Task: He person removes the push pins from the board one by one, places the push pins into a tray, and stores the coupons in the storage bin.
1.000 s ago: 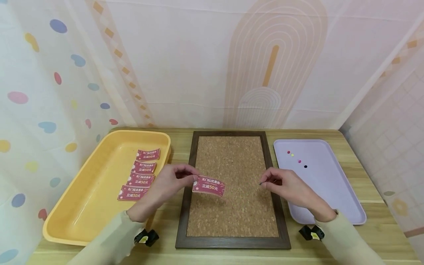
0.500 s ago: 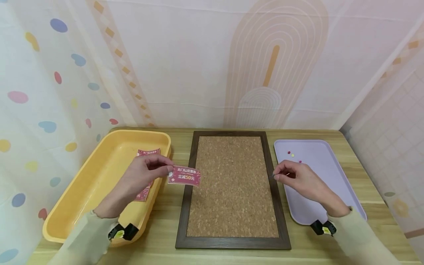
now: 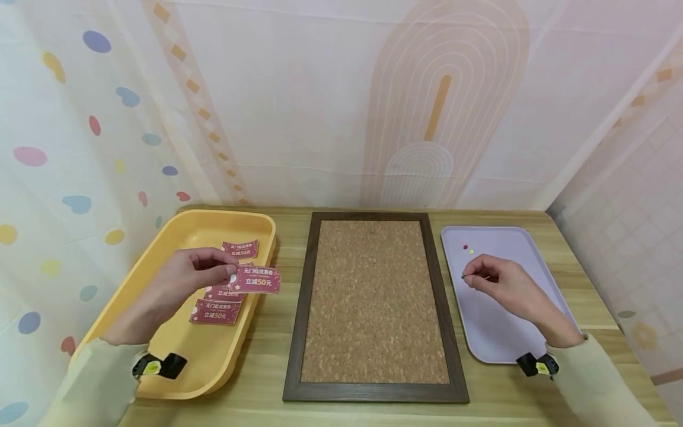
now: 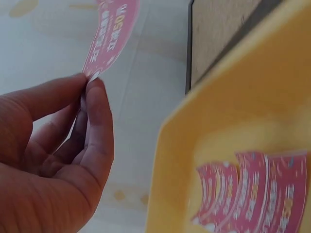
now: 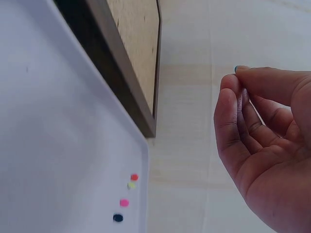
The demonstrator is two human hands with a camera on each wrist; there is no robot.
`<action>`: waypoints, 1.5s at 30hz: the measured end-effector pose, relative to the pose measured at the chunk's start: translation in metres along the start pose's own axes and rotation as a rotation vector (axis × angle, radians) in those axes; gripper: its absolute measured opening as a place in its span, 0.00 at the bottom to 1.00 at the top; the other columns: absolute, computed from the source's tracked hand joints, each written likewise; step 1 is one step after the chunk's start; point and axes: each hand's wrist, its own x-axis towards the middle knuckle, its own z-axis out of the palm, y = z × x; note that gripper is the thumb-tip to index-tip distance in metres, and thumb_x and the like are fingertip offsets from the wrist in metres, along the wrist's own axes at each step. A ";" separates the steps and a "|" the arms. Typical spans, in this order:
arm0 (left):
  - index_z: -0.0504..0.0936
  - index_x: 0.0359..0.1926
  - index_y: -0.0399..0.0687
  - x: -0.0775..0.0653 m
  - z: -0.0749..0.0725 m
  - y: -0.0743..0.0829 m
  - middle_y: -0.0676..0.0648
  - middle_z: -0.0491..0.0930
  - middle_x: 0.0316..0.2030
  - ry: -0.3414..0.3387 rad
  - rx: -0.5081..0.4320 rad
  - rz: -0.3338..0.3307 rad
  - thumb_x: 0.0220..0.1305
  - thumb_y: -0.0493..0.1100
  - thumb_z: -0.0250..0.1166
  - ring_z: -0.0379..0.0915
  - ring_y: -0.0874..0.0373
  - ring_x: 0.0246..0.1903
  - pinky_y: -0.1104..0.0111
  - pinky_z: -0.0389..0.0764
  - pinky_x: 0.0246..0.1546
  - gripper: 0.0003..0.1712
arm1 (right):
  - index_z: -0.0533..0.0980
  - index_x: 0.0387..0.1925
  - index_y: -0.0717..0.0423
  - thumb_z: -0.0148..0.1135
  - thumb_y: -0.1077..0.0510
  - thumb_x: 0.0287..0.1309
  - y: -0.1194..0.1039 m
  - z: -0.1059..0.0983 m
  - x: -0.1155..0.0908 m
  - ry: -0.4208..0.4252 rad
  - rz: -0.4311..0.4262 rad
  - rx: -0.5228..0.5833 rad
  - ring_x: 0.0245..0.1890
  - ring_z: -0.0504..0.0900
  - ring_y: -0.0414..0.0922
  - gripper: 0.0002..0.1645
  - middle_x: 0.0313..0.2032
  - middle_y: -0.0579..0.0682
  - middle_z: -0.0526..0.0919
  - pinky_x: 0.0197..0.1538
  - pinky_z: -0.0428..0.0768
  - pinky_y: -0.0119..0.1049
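Observation:
My left hand (image 3: 178, 284) pinches a pink paper coupon (image 3: 257, 279) by its left edge, between thumb and forefinger. The coupon hangs over the right rim of the yellow tub (image 3: 160, 356). Inside the tub lie several like coupons (image 4: 286, 194) in a column, partly covered by the held one in the head view. Above the lilac tray (image 3: 491, 338), my right hand (image 3: 507, 287) pinches a tiny blue-green thumbtack (image 5: 236, 69); only a bit of it shows between the fingertips. Red (image 5: 134, 177), yellow (image 5: 131, 185), pink (image 5: 124, 202) and black thumbtacks (image 5: 118, 218) lie on the tray.
A cork board (image 3: 376, 302) in a dark brown frame lies between tub and tray on the wooden table (image 3: 256, 379). Patterned curtains (image 3: 299, 118) stand behind and at both sides.
Both hands have drawn apart: the left has carried the coupon left, from over the cork board to the tub's rim. The right has gone right, over the tray, still pinching the thumbtack.

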 end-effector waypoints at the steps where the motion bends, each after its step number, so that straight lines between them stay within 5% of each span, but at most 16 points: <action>1: 0.84 0.48 0.33 0.000 -0.003 -0.003 0.53 0.85 0.35 -0.014 -0.007 0.007 0.72 0.38 0.66 0.81 0.59 0.35 0.70 0.84 0.39 0.11 | 0.81 0.40 0.59 0.65 0.63 0.69 0.002 -0.002 -0.001 0.004 0.006 -0.004 0.33 0.79 0.38 0.02 0.35 0.52 0.85 0.37 0.79 0.30; 12: 0.82 0.51 0.27 0.004 -0.030 -0.025 0.46 0.86 0.40 -0.144 -0.001 -0.096 0.74 0.39 0.65 0.83 0.57 0.41 0.64 0.85 0.48 0.16 | 0.81 0.42 0.63 0.64 0.65 0.70 0.026 -0.016 -0.001 0.030 0.021 -0.019 0.30 0.77 0.39 0.03 0.33 0.53 0.84 0.35 0.77 0.30; 24: 0.83 0.50 0.28 0.010 -0.063 -0.068 0.48 0.86 0.43 -0.347 -0.125 -0.161 0.75 0.34 0.61 0.84 0.57 0.43 0.65 0.85 0.48 0.11 | 0.79 0.42 0.67 0.62 0.71 0.67 0.049 -0.030 0.002 0.008 0.038 -0.022 0.31 0.76 0.37 0.04 0.36 0.54 0.83 0.36 0.78 0.28; 36: 0.83 0.50 0.27 0.013 -0.079 -0.102 0.47 0.87 0.44 -0.451 -0.145 -0.226 0.75 0.34 0.61 0.84 0.58 0.43 0.65 0.85 0.48 0.12 | 0.79 0.42 0.68 0.62 0.69 0.68 0.062 -0.040 0.017 -0.041 0.112 -0.048 0.33 0.76 0.38 0.04 0.35 0.53 0.83 0.37 0.78 0.29; 45: 0.82 0.50 0.25 0.015 -0.082 -0.117 0.44 0.87 0.43 -0.461 -0.140 -0.296 0.73 0.34 0.63 0.85 0.56 0.42 0.64 0.85 0.48 0.13 | 0.78 0.42 0.73 0.62 0.70 0.67 0.080 -0.043 0.021 -0.089 0.169 -0.012 0.33 0.76 0.36 0.06 0.35 0.53 0.82 0.37 0.80 0.28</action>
